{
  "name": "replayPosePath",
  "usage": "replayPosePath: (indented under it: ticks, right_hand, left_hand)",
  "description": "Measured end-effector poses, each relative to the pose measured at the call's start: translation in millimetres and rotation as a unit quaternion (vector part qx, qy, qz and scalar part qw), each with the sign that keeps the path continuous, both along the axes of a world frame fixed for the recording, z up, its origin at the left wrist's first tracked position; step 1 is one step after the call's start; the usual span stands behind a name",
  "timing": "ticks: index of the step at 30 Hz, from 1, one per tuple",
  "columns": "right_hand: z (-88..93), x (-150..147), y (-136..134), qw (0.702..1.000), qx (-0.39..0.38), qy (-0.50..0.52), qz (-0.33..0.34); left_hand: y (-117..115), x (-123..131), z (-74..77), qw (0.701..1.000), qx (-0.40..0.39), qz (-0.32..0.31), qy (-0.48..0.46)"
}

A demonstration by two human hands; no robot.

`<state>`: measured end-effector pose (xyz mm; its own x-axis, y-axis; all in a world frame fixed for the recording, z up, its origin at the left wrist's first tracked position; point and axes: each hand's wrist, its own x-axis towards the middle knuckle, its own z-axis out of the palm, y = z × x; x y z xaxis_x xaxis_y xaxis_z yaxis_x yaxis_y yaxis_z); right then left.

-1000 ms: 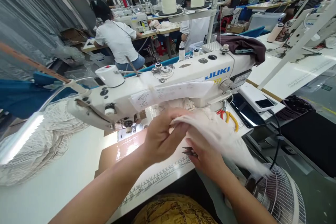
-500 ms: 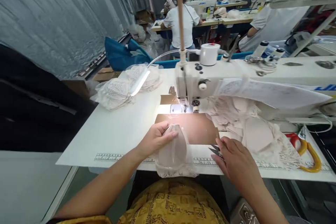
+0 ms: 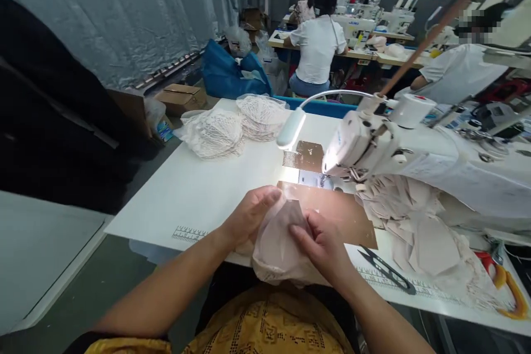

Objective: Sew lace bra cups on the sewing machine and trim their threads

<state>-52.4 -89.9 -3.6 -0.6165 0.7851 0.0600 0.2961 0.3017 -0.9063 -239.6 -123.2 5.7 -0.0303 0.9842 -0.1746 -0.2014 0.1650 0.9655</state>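
Note:
A pale pink fabric cup piece point(image 3: 279, 240) with a sheer, lacy edge hangs over the table's front edge, held between both hands. My left hand point(image 3: 254, 214) pinches its upper left side, thumb on top. On its right side, my right hand point(image 3: 322, 240) grips the cloth between thumb and fingers. Black thread snips point(image 3: 388, 271) lie on the table to the right of my right hand, over the printed ruler. Just beyond the hands is a brown plate point(image 3: 332, 210) in front of the sewing machine point(image 3: 352, 146). The fingertips under the cloth are hidden.
Two piles of lace pieces point(image 3: 213, 134) lie at the table's far left. Several pink pieces point(image 3: 431, 243) are heaped under the machine arm. Orange-handled scissors point(image 3: 512, 290) rest at the right edge. A lit lamp point(image 3: 291, 128) hangs above the table. Other people sit at machines beyond.
My right hand has put the thread snips down on the table and moved left to take the fabric piece. The camera view has turned left.

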Motion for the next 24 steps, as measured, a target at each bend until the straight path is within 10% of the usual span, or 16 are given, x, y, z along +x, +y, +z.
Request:
replayPosePath:
  ticks: [5, 11, 18, 24]
  right_hand:
    - [-4.8, -29, 32, 0.996, 0.012, -0.084, 0.031]
    - [14.0, -75, 41, 0.977, 0.190, -0.084, 0.053]
    - [50.6, -98, -5, 0.978, -0.060, 0.111, 0.166]
    - [22.7, -43, -5, 0.955, -0.203, 0.101, 0.192]
  left_hand:
    - [-20, -69, -0.2, 0.985, 0.002, 0.162, -0.058]
    - [-58, -104, 48.1, 0.971, 0.051, 0.175, 0.152]
    - [-53, -61, 70.1, 0.916, 0.162, 0.094, 0.355]
    - [-28, -37, 34.5, 0.905, 0.180, 0.021, 0.386]
